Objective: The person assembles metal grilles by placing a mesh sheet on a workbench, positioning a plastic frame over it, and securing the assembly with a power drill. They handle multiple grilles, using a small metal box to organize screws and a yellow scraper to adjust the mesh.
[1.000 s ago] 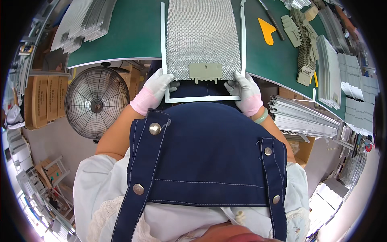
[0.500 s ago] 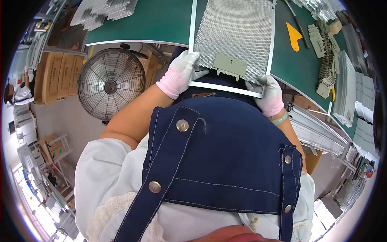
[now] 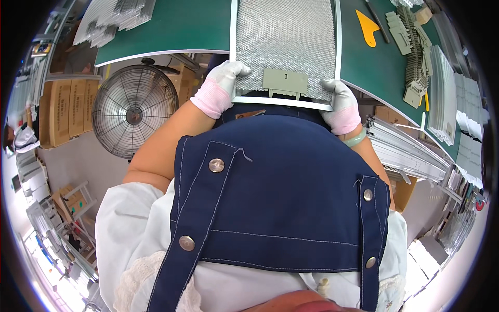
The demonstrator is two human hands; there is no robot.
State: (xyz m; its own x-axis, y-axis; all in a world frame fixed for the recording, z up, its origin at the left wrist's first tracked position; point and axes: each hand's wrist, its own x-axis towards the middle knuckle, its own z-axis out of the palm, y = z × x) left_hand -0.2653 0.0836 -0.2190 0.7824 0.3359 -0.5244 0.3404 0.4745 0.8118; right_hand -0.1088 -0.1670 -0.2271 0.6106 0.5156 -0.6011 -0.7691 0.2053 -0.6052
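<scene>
A filter panel of silver expanded mesh point(image 3: 286, 39) lies in a white metal frame point(image 3: 338, 47), its near end jutting past the table edge toward my apron. A grey-green plastic piece with short legs point(image 3: 285, 81) sits over the mesh's near edge, its legs pointing at the frame's near bar. My left hand point(image 3: 223, 86), in a white glove with a pink cuff, grips the near left corner, thumb over the mesh. The near right corner is in my right hand point(image 3: 342, 104), gloved alike, thumb on top. The fingers under the panel are hidden.
On the green table point(image 3: 166, 36) lie stacked mesh sheets point(image 3: 112, 18) to the left. A yellow scraper point(image 3: 368, 28), a dark rod point(image 3: 378, 21) and a row of grey-green plastic pieces point(image 3: 416, 57) are on the right. A floor fan point(image 3: 134, 115) and cardboard boxes point(image 3: 62, 112) stand left.
The mesh's near edge and the plastic piece now sit closer to the near bar, and the piece has straightened. My right thumb has come on top. The whole view has shifted slightly.
</scene>
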